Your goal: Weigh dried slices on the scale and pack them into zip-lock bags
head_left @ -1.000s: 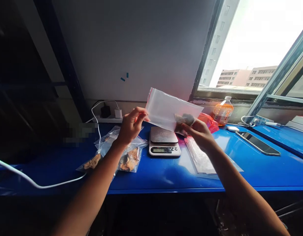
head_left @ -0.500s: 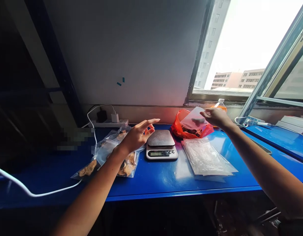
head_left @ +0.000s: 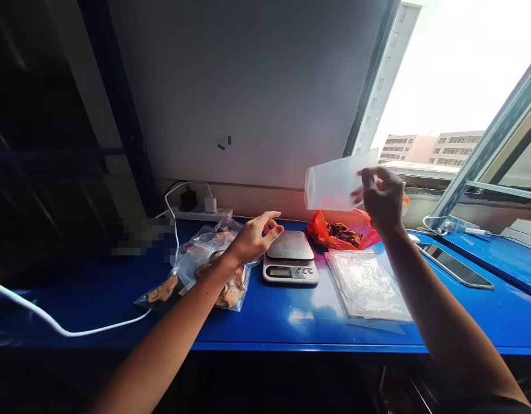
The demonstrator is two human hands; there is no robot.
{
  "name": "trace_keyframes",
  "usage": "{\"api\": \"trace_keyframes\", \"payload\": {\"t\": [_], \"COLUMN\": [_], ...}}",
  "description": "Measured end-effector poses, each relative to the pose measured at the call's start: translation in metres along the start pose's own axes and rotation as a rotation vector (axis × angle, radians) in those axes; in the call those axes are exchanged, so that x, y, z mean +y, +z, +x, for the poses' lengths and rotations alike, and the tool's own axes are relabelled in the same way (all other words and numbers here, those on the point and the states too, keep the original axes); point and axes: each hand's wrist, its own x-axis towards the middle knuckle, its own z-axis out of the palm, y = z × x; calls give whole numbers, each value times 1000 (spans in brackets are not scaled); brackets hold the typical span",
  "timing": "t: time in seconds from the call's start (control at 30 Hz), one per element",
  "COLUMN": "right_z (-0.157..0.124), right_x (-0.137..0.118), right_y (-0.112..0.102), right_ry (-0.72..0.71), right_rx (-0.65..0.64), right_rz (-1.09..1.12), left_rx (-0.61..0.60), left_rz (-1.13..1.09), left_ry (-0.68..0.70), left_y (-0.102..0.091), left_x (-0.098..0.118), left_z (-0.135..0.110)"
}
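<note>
My right hand (head_left: 382, 198) pinches a translucent plastic bag (head_left: 332, 187) by its right side, raised over the red plastic bag (head_left: 320, 232). Dark brown dried pieces (head_left: 345, 234) lie inside the red bag, whose mouth is open. My left hand (head_left: 255, 237) hovers at the left of the digital kitchen scale (head_left: 290, 273), thumb and fingers apart, holding nothing. Nothing sits on the scale's metal plate. Filled clear bags (head_left: 231, 296) with brown chunks lie below and left of my left hand. A stack of flat clear bags (head_left: 369, 287) rests right of the scale.
A smartphone (head_left: 457, 265) lies on the blue table (head_left: 291, 328) at the right. Behind the filled bags, a power strip (head_left: 196, 214) holds a white charger (head_left: 210, 203). A white cable (head_left: 75, 332) crosses the left side. A window stands at the back right.
My right hand has lifted the translucent bag up from the red bag, uncovering more of the dried pieces. The left hand stays near the scale. The view has shifted slightly.
</note>
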Motion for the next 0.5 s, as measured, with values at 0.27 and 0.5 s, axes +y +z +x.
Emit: {"api": "trace_keyframes", "payload": {"t": [0.27, 0.5], "right_z": [-78, -79], "right_x": [-6, -14], "right_y": [34, 20], "right_ry": [419, 429], "right_rx": [-138, -99], "right_rz": [806, 953], "left_rx": [-30, -109], "left_rz": [-418, -562], "left_ry": [-358, -418], "left_y": [5, 11], "left_x": [-19, -8], "left_z": [9, 7]}}
